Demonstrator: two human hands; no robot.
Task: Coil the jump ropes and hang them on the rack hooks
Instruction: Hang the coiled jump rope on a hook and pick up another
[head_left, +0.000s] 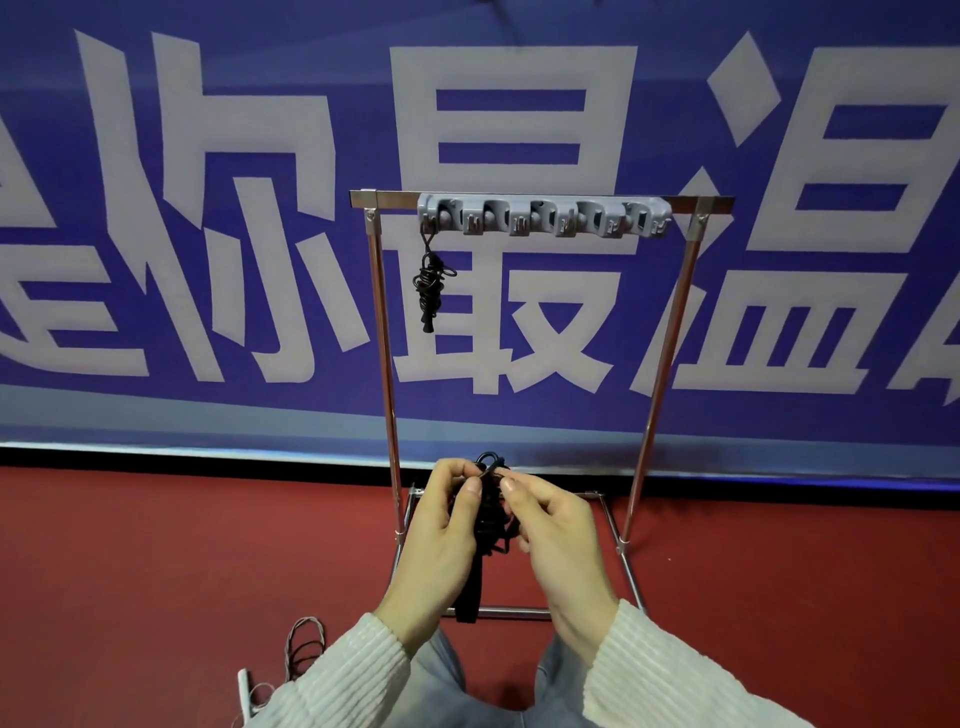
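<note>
A black jump rope (487, 512) is bundled into a coil between my hands, its handles hanging down to about knee height. My left hand (439, 540) grips the left side of the bundle, thumb on top. My right hand (553, 535) pinches the rope's upper loop from the right. Ahead stands a metal rack (384, 332) with a grey hook strip (543, 215) along its top bar. Another coiled black rope (431, 288) hangs from the leftmost hook. A pinkish rope with a white handle (304, 649) lies on the floor at lower left.
The rack's base frame (631, 571) rests on the red floor just beyond my hands. A large blue banner (208, 405) with white characters covers the wall behind. Several hooks to the right of the hung rope carry nothing. My knees show at the bottom.
</note>
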